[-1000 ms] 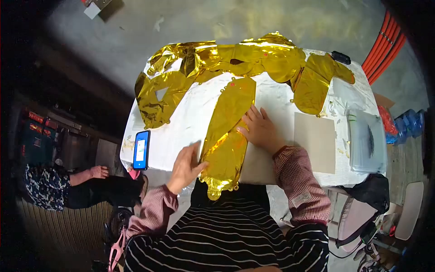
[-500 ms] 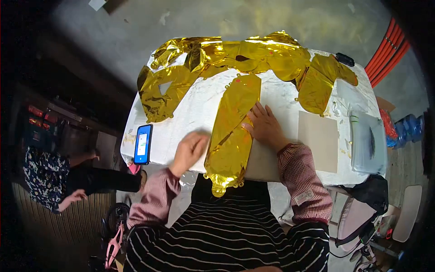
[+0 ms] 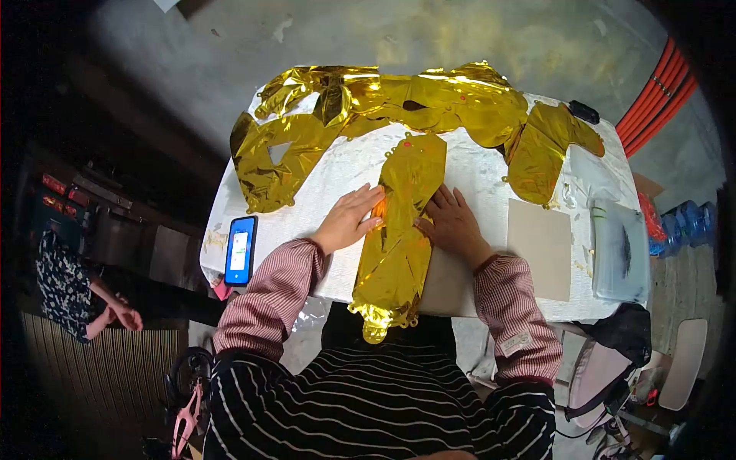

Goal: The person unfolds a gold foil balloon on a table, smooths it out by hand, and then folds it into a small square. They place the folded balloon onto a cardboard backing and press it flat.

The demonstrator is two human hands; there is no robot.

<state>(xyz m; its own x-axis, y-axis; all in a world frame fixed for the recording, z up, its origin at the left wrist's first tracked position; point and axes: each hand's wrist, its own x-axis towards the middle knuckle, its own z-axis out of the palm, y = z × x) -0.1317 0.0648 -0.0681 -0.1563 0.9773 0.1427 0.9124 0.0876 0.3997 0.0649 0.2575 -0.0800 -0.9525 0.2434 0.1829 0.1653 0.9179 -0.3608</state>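
While no writing can be read anywhere, not even on the lit screen of the blue phone [image 3: 240, 250] at the left edge, we see plenty of shine. Our left hand [image 3: 349, 218] lies flat and open, fingers together, palm down on the left edge of the long gold foil balloon [image 3: 402, 222]. Our right hand [image 3: 451, 222] is also open, fingers spread, pressing the balloon's right edge; neither hand grips anything. The balloon is a deflated, crinkled strip of metallic film with small scalloped tabs along its rim. It runs from the middle of the white surface [image 3: 330, 180] toward us and hangs over the near edge. Both forearms wear red-and-white checked sleeves and angle inward toward the balloon.

More flat gold foil shapes [image 3: 399, 96] lie heaped along the far side. Right of our right hand rests a plain tan card sheet [image 3: 540, 245], then a clear plastic pouch [image 3: 619, 249]. A small black object [image 3: 584, 112] sits at the far right corner. Another person's arm [image 3: 111, 307] shows low on the left, off the surface.
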